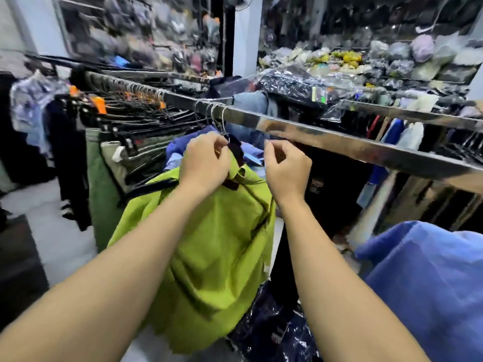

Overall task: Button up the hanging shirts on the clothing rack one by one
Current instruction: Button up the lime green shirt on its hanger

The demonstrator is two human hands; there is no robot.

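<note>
Lime-green cotton shirt (209, 236) on wire hanger under chrome rack rail (339, 142), collar barely begun. Left hand (205, 163) gripping collar, right hand (286, 165) pinching something unclear. Neighbouring blue shirts (431, 278) seemingly still ahead.

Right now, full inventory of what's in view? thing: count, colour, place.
green shirt: one, lime green, hanging at centre under the rail, collar at the hands
clothing rail: one, shiny metal, running from upper left to right edge
wire hangers: a few, silver, hooked on the rail above the green shirt
dark hangers: many, black with orange tags, packed on the rail at left
blue garment: one, blue, lower right
bagged garment: one, dark navy in clear plastic, bottom centre
bagged stock: many, mixed colours, shelves behind, blurred
left hand: one, gripping the shirt's collar area
right hand: one, fingers curled beside the collar; what it pinches is unclear
</note>
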